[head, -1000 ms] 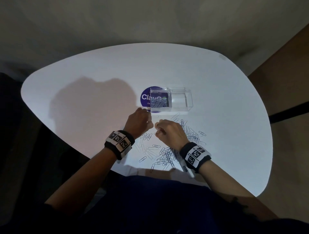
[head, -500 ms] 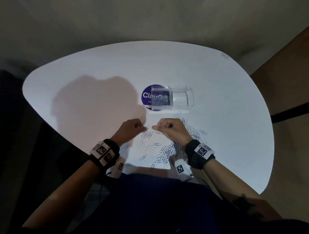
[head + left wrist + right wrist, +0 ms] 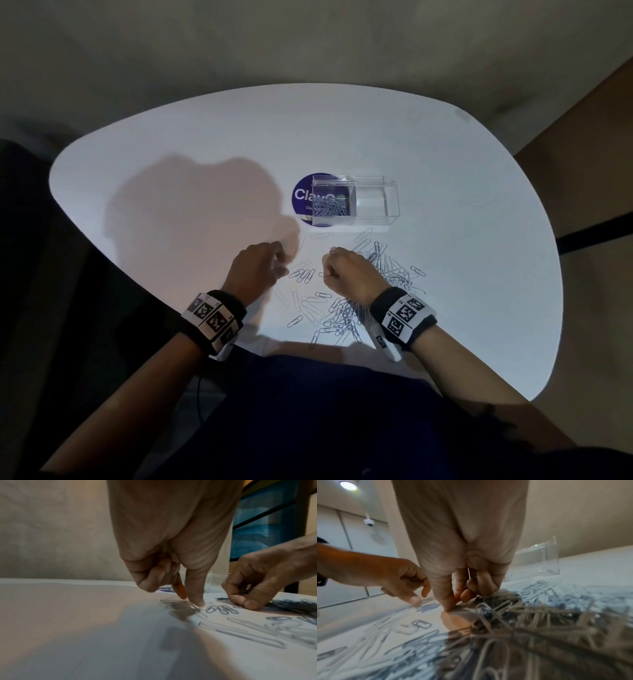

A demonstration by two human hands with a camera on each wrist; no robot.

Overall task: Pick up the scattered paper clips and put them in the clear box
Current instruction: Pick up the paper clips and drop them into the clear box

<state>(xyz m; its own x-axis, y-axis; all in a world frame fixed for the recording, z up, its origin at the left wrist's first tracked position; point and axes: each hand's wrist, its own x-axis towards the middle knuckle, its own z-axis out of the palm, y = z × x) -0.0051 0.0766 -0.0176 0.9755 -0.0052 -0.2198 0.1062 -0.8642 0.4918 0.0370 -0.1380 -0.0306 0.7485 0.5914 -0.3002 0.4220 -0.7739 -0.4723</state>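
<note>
Both hands — left (image 3: 255, 270), right (image 3: 347, 274) — pinch thin wire paper clips (image 3: 387, 270) off the smooth white table (image 3: 479, 274).

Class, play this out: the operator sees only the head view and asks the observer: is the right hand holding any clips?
Observer: Likely yes. In the right wrist view a thin wire shows between the right hand's curled fingers.
Operator: And the left hand?
Observer: In the left wrist view the left hand's thumb touches the table beside loose clips. I can't tell whether its grip has one.
</note>
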